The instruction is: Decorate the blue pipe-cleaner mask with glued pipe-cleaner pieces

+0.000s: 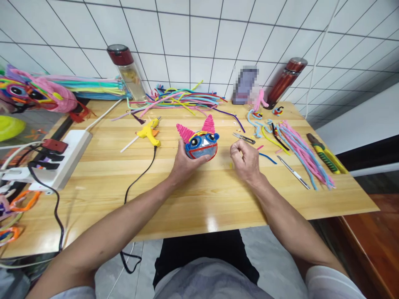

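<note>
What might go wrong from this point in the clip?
Three possible risks:
1. The left forearm crosses the glue gun's black cord, so an arm movement could tug the gun.
2. The small snips lie just beyond the right hand; a careless reach might nick fingers.
3. Only the left hand grips the rounded, pink-eared figure, so it could slip and roll.

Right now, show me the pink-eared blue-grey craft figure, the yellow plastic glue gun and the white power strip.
Pink-eared blue-grey craft figure (204,142): head view, between its eyes.
Yellow plastic glue gun (149,131): head view, its body.
White power strip (67,160): head view, its casing.
</note>
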### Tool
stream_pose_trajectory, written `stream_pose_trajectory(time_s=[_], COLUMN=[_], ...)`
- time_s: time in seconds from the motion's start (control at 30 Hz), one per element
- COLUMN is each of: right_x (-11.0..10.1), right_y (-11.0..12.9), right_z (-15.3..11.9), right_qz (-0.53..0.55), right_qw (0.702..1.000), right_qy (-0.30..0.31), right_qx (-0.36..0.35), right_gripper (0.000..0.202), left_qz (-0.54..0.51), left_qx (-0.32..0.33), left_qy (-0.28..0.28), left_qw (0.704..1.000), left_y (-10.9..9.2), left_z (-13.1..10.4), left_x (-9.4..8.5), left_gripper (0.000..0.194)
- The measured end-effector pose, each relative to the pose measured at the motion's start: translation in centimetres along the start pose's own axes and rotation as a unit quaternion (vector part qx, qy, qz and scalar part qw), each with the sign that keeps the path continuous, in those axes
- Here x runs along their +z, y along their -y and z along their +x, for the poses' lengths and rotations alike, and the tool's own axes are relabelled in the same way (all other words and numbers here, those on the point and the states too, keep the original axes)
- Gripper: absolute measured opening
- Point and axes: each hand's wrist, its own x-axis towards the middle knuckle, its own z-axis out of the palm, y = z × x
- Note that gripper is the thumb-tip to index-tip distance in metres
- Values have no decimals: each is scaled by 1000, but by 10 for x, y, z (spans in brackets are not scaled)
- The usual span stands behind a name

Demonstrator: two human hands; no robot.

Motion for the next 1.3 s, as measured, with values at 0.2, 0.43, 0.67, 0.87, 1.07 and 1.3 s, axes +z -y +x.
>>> stream_pose_trajectory(time_s=[0.2, 0.43, 0.67, 0.87, 1.07, 1.3], right_x=[0, 20, 28, 24, 27, 30], right_y=[-22, -16, -18, -15, -18, -23], right_z=[6, -1, -1, 1, -1, -3], right_qz=[-43, 263, 321, 360, 332, 290], right_qw=[991, 940, 915, 888, 906, 926], right_qy=[85, 147, 140, 188, 182, 183], right_qx=[91, 161, 200, 215, 192, 156], right_gripper=[6, 54, 80, 70, 70, 74], left_qz=[45, 32, 6, -115, -154, -129], left_qx=[-14, -4, -16, 17, 19, 28], left_qy=[10, 31, 65, 105, 24, 11], left_qw=[999, 999, 998, 988, 988, 991], left_y=[-1, 6, 8, -1, -1, 3], left_z=[0, 1, 2, 1, 5, 7], left_x=[0, 1, 1, -3, -3, -3], left_gripper=[77, 75, 81, 63, 58, 60])
